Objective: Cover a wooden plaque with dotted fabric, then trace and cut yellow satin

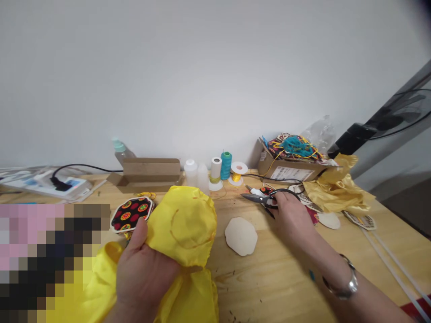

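Observation:
Yellow satin cloth [186, 224] is gripped in my left hand [146, 273], thumb on top. The raised part shows a curved line drawn on it, and more of the cloth hangs below. My right hand [294, 217] reaches out over the table with its fingers closed round the handles of black-handled scissors [257, 198], whose blades point left. Between my hands a pale, scallop-edged flat piece [241, 236] lies on the wood. Just beyond my left thumb is a black panel with red and orange flowers and a light rim [132, 215].
An open cardboard box [151, 172], white bottles [191, 172], a teal thread cone [226, 166] and a spool of yellow thread [239, 169] line the wall. A filled carton [286, 168] and gold cloth [336, 190] lie right. A power strip [63, 185] sits left.

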The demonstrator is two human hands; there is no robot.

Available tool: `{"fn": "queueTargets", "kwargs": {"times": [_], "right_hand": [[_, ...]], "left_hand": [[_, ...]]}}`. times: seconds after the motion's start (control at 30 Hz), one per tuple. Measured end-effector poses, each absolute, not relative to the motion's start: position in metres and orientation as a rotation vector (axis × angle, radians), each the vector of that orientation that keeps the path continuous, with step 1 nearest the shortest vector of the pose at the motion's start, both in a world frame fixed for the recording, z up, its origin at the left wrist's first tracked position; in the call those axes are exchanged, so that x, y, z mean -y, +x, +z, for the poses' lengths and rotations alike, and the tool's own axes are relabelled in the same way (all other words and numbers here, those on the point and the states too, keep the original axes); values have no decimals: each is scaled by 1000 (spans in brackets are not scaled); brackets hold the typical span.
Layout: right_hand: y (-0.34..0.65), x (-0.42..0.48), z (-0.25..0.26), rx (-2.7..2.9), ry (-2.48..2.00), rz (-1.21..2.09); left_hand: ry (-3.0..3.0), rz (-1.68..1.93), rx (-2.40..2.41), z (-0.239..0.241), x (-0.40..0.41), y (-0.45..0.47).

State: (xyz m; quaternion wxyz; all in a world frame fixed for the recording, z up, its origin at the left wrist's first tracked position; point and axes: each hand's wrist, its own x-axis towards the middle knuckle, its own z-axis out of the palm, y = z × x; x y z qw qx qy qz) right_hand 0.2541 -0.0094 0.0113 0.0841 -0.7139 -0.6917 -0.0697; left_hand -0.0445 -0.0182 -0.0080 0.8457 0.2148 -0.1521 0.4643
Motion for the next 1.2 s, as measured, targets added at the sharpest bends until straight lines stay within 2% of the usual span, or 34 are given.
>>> {"fn": "queueTargets", "kwargs": {"times": [0.07, 0.17, 0.2, 0.47, 0.8, 1.1, 1.2], "right_hand": [[241, 22, 11, 2005, -2093, -13], [219, 47, 3, 1938, -1959, 531], [214, 54, -2, 1927, -1920, 579], [206, 64, -33, 1867, -1751, 532], [194, 16, -13, 1823, -1795, 617], [198, 0, 26, 1380, -1549, 1098], [199, -11, 31, 1269, -1358, 1373]], "left_hand": [[432, 979, 324, -8, 19, -44], [407, 1002, 314, -9, 19, -46], [409, 1010, 307, -10, 19, -47], [389, 1031, 259, -13, 17, -52], [308, 1116, 135, -9, 23, -47], [312, 1041, 110, -4, 27, -31], [337, 1010, 59, -3, 28, -26]]}}
